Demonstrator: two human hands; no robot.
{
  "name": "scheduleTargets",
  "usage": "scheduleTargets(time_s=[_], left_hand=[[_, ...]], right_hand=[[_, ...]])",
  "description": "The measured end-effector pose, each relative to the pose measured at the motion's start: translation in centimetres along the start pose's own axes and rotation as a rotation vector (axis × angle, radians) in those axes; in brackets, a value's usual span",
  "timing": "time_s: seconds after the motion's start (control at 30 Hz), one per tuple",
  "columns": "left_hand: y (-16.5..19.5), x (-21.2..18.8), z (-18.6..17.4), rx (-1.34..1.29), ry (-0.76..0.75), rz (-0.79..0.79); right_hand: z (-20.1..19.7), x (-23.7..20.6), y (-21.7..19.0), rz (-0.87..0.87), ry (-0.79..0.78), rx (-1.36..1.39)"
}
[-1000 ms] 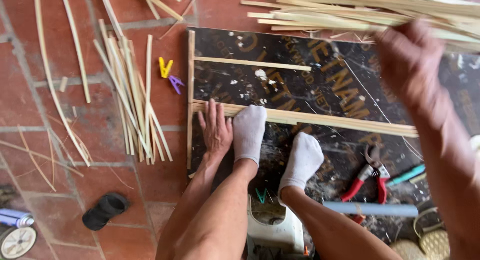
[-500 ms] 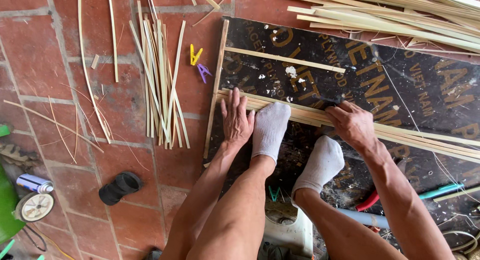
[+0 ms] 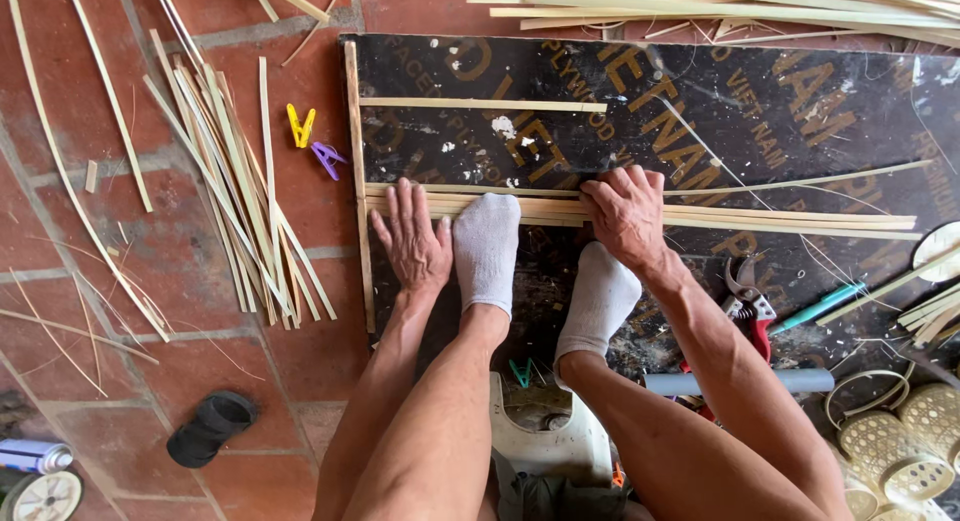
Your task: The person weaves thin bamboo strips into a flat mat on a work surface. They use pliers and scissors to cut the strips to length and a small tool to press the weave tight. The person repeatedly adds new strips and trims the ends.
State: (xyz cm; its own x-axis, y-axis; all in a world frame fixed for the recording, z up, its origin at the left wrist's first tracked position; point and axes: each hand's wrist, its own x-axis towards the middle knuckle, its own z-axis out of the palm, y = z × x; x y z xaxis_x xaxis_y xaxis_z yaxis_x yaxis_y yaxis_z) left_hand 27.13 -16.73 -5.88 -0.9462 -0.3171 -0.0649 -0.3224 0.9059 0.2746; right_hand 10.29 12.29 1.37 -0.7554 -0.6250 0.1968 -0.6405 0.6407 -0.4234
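Seated over a dark board (image 3: 700,111), a person presses both open palms, left hand (image 3: 412,243) and right hand (image 3: 628,213), flat on a few bamboo strips (image 3: 760,219) pinned underfoot mid-board, gripping nothing; many loose strips (image 3: 225,191) lie unused at left.

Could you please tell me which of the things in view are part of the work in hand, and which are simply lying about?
In use:
left hand and right hand, pressed flat on the bamboo strips
socked foot pinning those strips
dark board beneath

Lying about:
yellow clothes peg
purple clothes peg
red-handled pruners
grey tube
loose splints on the tiles
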Motion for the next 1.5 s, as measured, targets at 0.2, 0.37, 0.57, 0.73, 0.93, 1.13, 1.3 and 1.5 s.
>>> scheduleTargets(time_s=[0.2,0.37,0.57,0.73,0.93,1.13,1.3,1.5], left_hand=[[0.1,-0.2,-0.1,0.020,0.006,0.001],[0.2,-0.1,-0.2,0.049,0.006,-0.002],[0.0,0.0,0.0,0.052,0.022,0.005],[-0.2,-0.1,0.0,0.063,0.018,0.019],[-0.2,0.5,-0.4,0.063,0.036,0.035],[0.4,0.3,-0.5,0.068,0.063,0.025],[0.6,-0.1,-0.7,0.081,0.054,0.001],[0.4,-0.4,-0.5,0.067,0.037,0.010]], right_hand=[[1.4,-1.2,-0.2,0.237,-0.126,0.045],[1.7,-1.0,-0.9,0.295,-0.079,-0.069],[1.8,-1.6,-1.1,0.164,0.123,-0.048],[2.3,-2.3,0.3,0.151,0.137,0.091],[2.2,-2.0,0.4,0.147,0.149,0.092],[1.5,-1.8,0.2,0.170,0.139,0.108],[0.7,-1.6,0.8,0.178,0.018,0.059],[-7.0,3.5,13.7,0.009,0.165,-0.187]])
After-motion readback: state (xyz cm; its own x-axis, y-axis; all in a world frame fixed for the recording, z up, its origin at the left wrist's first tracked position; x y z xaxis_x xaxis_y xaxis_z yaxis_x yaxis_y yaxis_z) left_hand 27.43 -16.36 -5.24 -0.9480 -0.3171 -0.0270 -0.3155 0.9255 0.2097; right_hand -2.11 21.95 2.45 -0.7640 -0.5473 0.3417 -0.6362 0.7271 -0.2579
